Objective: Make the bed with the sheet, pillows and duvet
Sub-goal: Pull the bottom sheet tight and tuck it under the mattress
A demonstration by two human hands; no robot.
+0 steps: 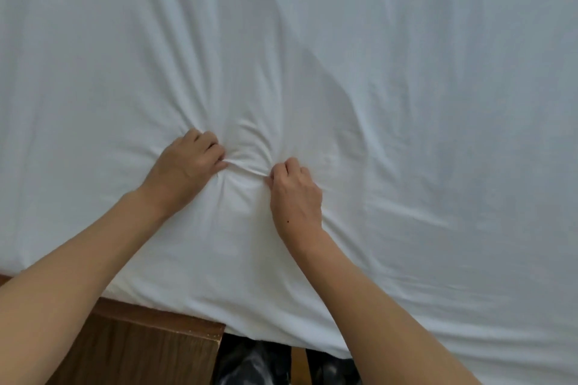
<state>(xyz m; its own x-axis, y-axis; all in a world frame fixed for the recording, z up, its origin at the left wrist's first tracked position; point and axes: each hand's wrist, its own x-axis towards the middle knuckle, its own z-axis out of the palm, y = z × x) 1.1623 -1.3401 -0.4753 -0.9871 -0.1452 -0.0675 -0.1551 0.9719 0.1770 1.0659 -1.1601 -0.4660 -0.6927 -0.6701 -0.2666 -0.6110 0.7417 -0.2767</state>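
Sheet stage, early: my left hand (190,162) and right hand (294,194) each pinch a fold of the white sheet (406,103) bunched between them and spreading beyond my fingertips; pillows and duvet not in view, apparently still to come.

- Left hand (187,166) and right hand (295,194): both bare, forearms bare with no sleeves in view.
- Small dark mole on the right hand's back, toward 7 o'clock.
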